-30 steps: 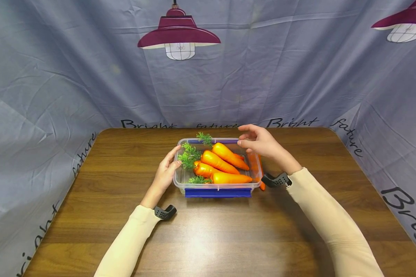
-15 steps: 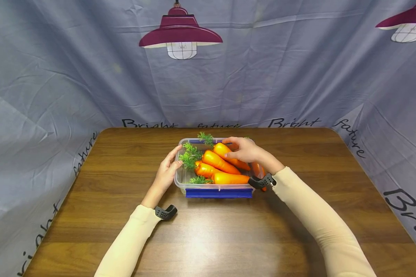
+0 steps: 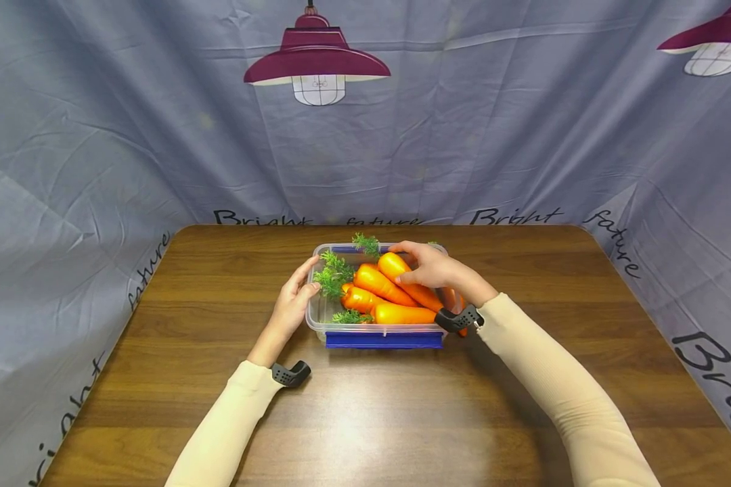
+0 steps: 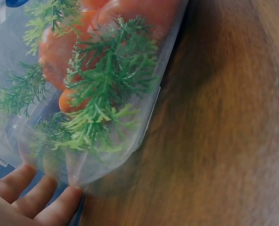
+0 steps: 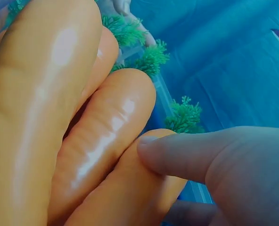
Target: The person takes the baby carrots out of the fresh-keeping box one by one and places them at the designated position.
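Observation:
A clear plastic container with blue latches holds several orange carrots with green leafy tops. My right hand reaches in from the right and pinches the rearmost carrot near its thick end. In the right wrist view, the thumb presses on that carrot; the other fingers are mostly hidden behind it. Other carrots, such as the front carrot, lie beside it. At the container's left end, my left hand rests its fingers against the outer wall. The left wrist view shows those fingertips touching the clear plastic beside the leaves.
Another carrot shows at the container's right end, its tip past the rim, partly hidden by my right wrist. The wooden table extends on all sides. A grey-blue curtain with printed lamps hangs behind and at the sides.
My right hand has come left and down from over the right rim onto the rearmost carrot. That carrot has shifted slightly right and forward. The left hand has stayed put.

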